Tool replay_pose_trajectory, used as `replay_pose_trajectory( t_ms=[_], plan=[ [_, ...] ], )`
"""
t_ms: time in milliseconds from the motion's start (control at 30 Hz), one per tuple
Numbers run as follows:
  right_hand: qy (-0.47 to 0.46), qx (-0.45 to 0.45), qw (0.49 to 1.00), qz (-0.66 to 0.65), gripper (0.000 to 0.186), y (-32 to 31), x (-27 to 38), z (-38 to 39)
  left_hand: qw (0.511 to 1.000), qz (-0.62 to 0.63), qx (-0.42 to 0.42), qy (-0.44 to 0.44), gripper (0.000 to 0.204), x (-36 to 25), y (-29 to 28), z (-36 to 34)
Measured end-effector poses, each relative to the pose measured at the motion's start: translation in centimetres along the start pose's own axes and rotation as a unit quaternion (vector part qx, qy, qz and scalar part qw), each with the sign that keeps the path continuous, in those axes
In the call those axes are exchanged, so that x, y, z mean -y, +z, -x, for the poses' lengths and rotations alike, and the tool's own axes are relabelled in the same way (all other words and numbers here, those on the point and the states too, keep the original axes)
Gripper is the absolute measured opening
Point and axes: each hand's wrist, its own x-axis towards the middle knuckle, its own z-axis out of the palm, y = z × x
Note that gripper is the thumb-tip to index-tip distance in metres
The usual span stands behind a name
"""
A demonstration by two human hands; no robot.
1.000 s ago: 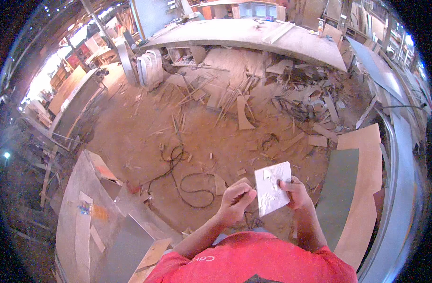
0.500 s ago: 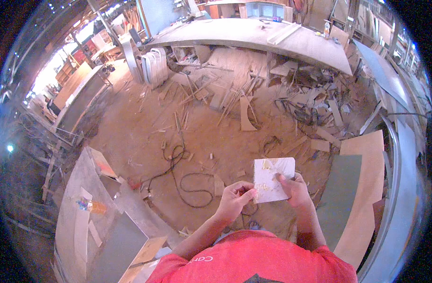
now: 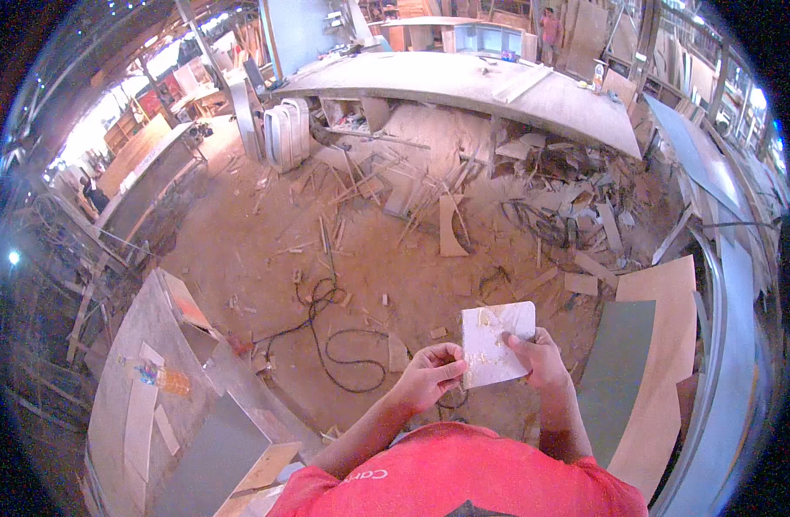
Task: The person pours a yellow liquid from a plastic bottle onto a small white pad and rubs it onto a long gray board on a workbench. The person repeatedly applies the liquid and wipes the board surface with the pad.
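Note:
In front of my red shirt I hold a small white pad [image 3: 496,346], roughly square with rounded corners and yellowish-brown stains on its face. My right hand [image 3: 543,358] grips its right side, with the thumb pressed on the face and the fingers behind. At the lower left edge, my left hand [image 3: 431,376] pinches the pad between thumb and curled fingers. The pad is tilted a little, above the brown floor. What lies on its back side is hidden.
A dark cable [image 3: 330,332] loops over the floor among scraps. At left, a bench [image 3: 123,345] holds an orange-labelled bottle [image 3: 172,380]. Curved boards [image 3: 658,362] stand at right. Beyond are a long pale table [image 3: 429,76], offcuts beneath it, and a distant person [image 3: 550,36].
The whole scene has shifted slightly down in the picture, and more of the background shows, including a person far off. Both hands keep their hold on the pad.

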Motion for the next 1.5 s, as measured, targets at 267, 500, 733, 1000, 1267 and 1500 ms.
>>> replay_pose_trajectory(
  t_ms=[267, 500, 733, 1000, 1267, 1500],
  plan=[
    [-0.003, 0.004, 0.998, -0.062, 0.031, -0.7, -0.5, -0.2, 0.998, -0.027, 0.015, 0.050, 0.010, 0.5, 0.4, -0.1],
    [0.003, -0.072, 0.995, -0.072, 0.035, -1.6, -1.0, -0.6, 0.993, -0.058, 0.040, 0.091, 0.009, 0.7, 1.1, -0.2],
    [-0.055, -0.135, 0.984, -0.105, 0.042, -4.9, 0.5, -1.0, 0.995, -0.047, 0.001, 0.092, 0.011, 0.2, 2.1, -0.9],
    [-0.105, -0.144, 0.977, -0.121, 0.035, -5.5, 1.6, -0.9, 0.991, -0.101, -0.038, 0.077, 0.015, 0.5, 2.3, -1.3],
    [-0.076, -0.046, 0.993, -0.074, 0.034, -4.7, 1.7, 0.5, 0.963, -0.259, -0.062, 0.044, 0.019, 1.2, 4.4, -1.6],
    [-0.081, -0.027, 0.996, -0.039, 0.039, -5.6, 2.1, 1.1, 0.988, -0.150, -0.048, -0.001, 0.012, 2.5, 3.8, -2.1]
  ],
)
